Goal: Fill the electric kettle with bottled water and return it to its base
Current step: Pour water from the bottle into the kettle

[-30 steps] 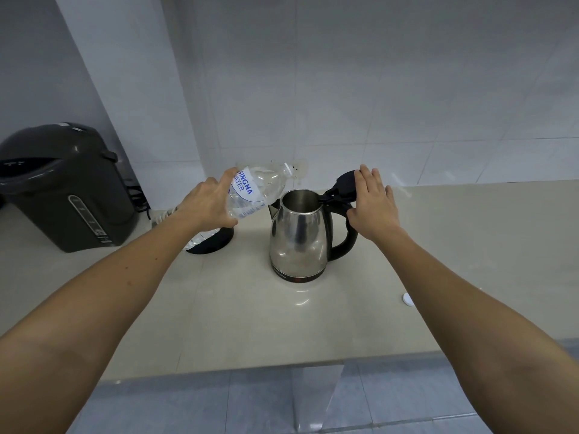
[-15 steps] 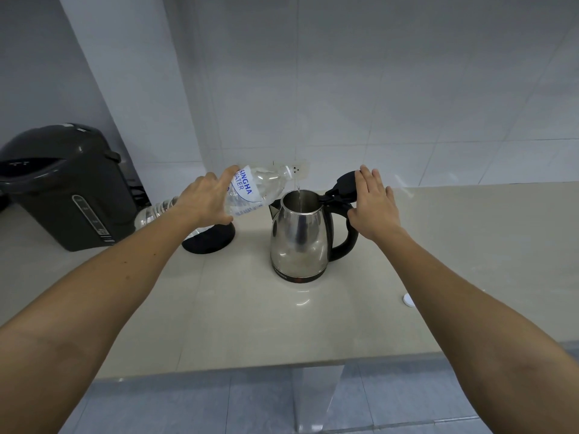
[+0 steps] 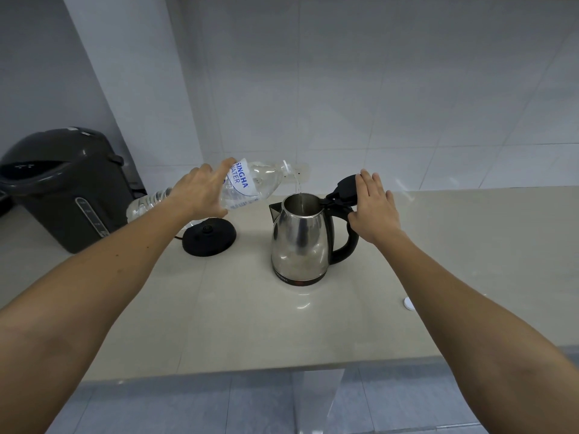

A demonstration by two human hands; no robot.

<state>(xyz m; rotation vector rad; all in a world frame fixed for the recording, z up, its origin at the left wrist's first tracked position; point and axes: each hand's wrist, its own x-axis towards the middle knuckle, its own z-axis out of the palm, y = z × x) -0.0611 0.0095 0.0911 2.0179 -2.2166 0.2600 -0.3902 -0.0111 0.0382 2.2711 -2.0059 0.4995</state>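
A stainless steel kettle (image 3: 299, 239) with a black handle stands on the beige counter (image 3: 470, 245), its black lid (image 3: 346, 187) tipped back open. My right hand (image 3: 374, 208) rests on the lid and the top of the handle, holding the lid back. My left hand (image 3: 202, 191) grips a clear plastic water bottle (image 3: 250, 184), tilted with its mouth over the kettle opening. A thin stream of water runs from the bottle into the kettle. The round black kettle base (image 3: 209, 239) sits on the counter left of the kettle, below the bottle.
A dark grey hot water dispenser (image 3: 65, 189) stands at the far left of the counter. A small white bottle cap (image 3: 408, 303) lies on the counter to the right of the kettle. The counter's front edge is close to me, with a tiled wall behind.
My left hand has tipped the bottle further, raising its bottom end, and water now streams into the kettle. My right hand and the kettle have stayed in place.
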